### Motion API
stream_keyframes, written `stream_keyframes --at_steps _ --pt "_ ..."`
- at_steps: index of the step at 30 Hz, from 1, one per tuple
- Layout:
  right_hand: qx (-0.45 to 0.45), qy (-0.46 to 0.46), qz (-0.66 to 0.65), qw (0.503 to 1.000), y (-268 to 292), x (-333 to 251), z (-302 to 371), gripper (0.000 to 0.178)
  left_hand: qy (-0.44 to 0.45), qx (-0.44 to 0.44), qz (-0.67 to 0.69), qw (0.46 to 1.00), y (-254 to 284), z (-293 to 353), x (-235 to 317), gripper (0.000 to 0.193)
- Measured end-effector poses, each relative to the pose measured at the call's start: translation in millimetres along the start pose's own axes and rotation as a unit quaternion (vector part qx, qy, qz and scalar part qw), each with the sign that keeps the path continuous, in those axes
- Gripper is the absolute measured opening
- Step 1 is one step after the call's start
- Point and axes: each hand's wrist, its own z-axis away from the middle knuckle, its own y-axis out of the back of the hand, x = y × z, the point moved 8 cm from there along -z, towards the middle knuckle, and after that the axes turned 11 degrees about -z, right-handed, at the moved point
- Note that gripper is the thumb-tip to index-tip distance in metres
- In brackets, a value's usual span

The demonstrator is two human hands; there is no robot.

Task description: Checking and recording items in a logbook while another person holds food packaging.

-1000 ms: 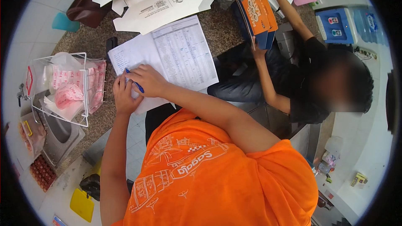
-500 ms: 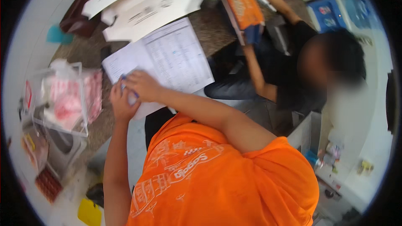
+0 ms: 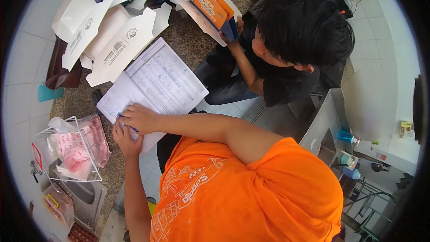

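A printed sheet with tables [image 3: 161, 78] lies on the speckled stone counter [image 3: 188, 45]. My right hand [image 3: 141, 118] rests on the sheet's near corner and is closed around a blue pen [image 3: 129, 127], its tip on the paper. My left hand [image 3: 125, 140] lies just below it, fingers curled against the sheet's edge, touching my right hand. My orange shirt [image 3: 242, 188] fills the lower middle of the view.
A person in a black shirt [image 3: 286, 80] sits across the counter, holding an orange and blue folded carton [image 3: 210, 2]. Flat white cartons [image 3: 107, 40] are piled at the far left beside a brown bag [image 3: 60, 71]. A wire basket [image 3: 71, 148] holds pink packets.
My hands stay together on the sheet's corner with the pen. The view has shifted, and the other person's head now shows more fully at the upper right.
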Motion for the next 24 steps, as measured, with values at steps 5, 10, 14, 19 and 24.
stream_keyframes --at_steps 5,10,14,19,24 --pt "0.018 0.065 -0.042 0.997 0.6 -5.6 -0.5 0.051 -0.008 0.001 -0.006 1.000 1.0 1.8 2.2 0.074" --pt "0.034 0.172 -0.236 0.956 -5.0 -98.7 -21.6 0.042 0.214 0.022 0.356 0.909 -55.5 27.2 -44.2 0.076" --pt "-0.087 0.365 -0.346 0.860 23.9 -256.6 -42.6 0.031 0.000 -0.007 0.002 1.000 12.3 1.8 -2.5 0.077" --pt "0.062 0.176 -0.231 0.955 18.7 -127.5 -34.7 0.031 0.007 -0.092 -0.011 0.996 -14.1 -9.1 -5.4 0.074" --pt "0.071 0.049 -0.268 0.959 30.6 -62.8 -36.9 0.020 0.207 0.022 0.336 0.919 -51.0 42.3 -42.2 0.086"
